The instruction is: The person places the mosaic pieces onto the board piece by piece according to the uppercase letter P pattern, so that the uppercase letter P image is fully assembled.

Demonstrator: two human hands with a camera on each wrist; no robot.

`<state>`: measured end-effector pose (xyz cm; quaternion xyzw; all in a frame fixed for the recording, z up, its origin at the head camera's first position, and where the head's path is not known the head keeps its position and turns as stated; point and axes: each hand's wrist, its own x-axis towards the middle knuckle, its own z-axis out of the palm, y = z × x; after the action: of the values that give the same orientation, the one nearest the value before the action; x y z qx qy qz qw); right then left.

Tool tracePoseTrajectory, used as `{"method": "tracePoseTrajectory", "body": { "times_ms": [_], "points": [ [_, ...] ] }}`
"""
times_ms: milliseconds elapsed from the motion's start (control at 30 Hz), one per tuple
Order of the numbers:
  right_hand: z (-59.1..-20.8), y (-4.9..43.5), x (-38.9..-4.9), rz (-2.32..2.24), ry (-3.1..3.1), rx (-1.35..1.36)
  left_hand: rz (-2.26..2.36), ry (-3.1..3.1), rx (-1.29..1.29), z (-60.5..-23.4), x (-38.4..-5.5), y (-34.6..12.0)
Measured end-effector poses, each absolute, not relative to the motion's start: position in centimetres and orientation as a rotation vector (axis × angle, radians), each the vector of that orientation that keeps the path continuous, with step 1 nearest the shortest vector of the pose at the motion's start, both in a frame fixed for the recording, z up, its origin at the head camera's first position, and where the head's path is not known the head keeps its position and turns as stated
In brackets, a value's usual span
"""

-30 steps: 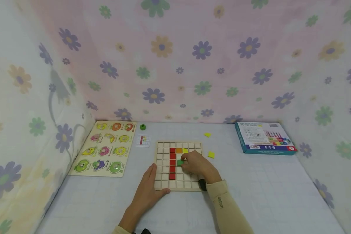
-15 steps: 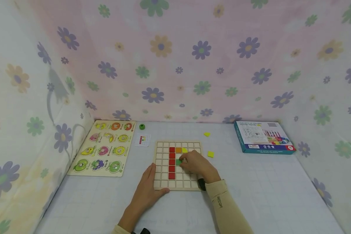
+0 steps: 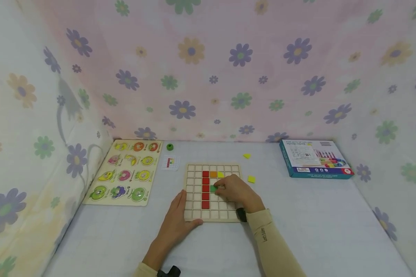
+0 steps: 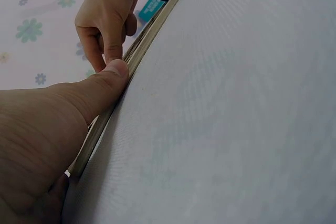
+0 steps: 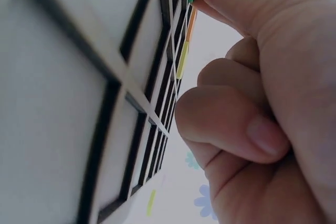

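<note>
A square wooden grid board (image 3: 190, 213) lies in front of me in the head view. The left hand (image 3: 175, 223) steadies its near left corner, straight fingers along the left side and thumb against the front edge. With thumb and forefinger the right hand (image 3: 239, 190) pinches a green square tile (image 3: 213, 189) at a cell beside the column of red tiles (image 3: 205, 188). Its other fingers are curled in, as the right wrist view shows. Along the upper row sit an orange tile (image 3: 213, 174) and a yellow tile (image 3: 220, 174). Fingertips partly cover the green tile.
Two loose yellow pieces (image 3: 251, 179) lie right of the board. A small pattern card (image 3: 170, 163) and a green ring-shaped piece (image 3: 170, 147) are behind it on the left. A fruit puzzle board (image 3: 124, 173) lies far left, a teal-edged box (image 3: 315, 159) at back right.
The head view has shifted slightly, so everything sits a little higher. Both hands keep about the same places on the board, the right still pinching the green tile.
</note>
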<state>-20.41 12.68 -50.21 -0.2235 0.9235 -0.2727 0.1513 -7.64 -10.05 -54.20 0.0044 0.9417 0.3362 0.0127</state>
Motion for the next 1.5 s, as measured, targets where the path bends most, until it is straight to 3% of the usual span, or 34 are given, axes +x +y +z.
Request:
{"method": "tracePoseTrajectory", "body": {
  "times_ms": [333, 667, 933, 1500],
  "points": [
    [-49.3, 14.1, -20.8, -0.844, 2.651, -0.629, 1.039, 2.923, 0.011, -54.2, -7.8, -10.0],
    [-48.6, 17.9, -21.9, -0.905, 2.707, -0.354, 1.033, 2.937, 0.026, -54.0, -7.8, -10.0],
    [-48.8, 20.8, -23.1, -0.955, 2.741, -0.286, 1.028, 2.94, 0.024, -54.3, -7.9, -10.1],
    [-50.3, 25.6, -29.3, -1.079, 2.725, -0.174, 1.067, 2.922, 0.034, -54.1, -7.9, -10.2]
  ]
}}
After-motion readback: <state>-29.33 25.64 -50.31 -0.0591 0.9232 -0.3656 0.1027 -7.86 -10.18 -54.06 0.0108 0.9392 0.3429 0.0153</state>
